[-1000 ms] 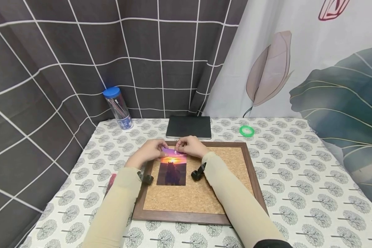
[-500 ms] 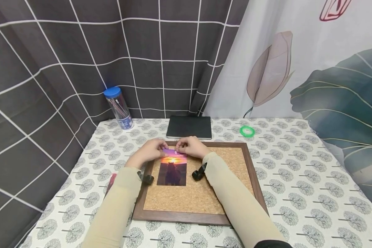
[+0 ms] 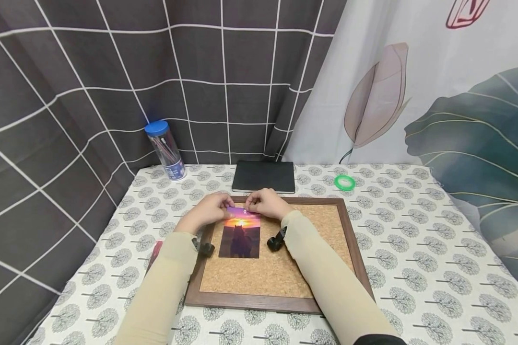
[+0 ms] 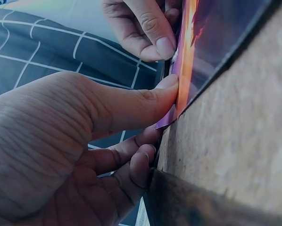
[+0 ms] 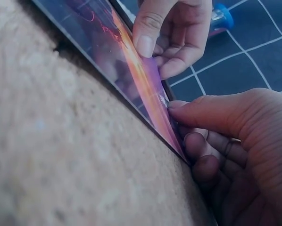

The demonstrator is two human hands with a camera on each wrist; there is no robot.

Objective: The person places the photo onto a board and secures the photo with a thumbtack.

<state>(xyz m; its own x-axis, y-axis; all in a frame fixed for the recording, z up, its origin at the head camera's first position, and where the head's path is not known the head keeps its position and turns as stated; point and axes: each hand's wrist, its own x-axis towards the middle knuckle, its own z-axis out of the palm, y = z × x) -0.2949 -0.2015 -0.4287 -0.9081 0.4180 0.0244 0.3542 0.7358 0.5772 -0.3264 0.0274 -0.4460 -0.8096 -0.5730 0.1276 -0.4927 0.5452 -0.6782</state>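
Note:
A glossy photo [image 3: 240, 239] of a dark horse before a purple and orange sunset lies on the upper left of a wood-framed cork board [image 3: 250, 280]. My left hand [image 3: 207, 211] pinches its top left corner, the thumb [image 4: 162, 96] pressed on the picture side. At the top edge, to the right, my right hand [image 3: 268, 203] pinches with its thumb [image 5: 183, 110] and curled fingers. A small whitish speck [image 5: 163, 100] shows on the photo beside that thumb; I cannot tell what it is. Both hands cover parts of the purple top strip.
Behind the board lies a black flat notebook [image 3: 263, 177]. A clear tube with a blue lid [image 3: 166, 151] stands at the back left, and a green tape roll [image 3: 344, 182] lies at the back right. A reddish item [image 3: 156, 251] shows partly beside the left sleeve.

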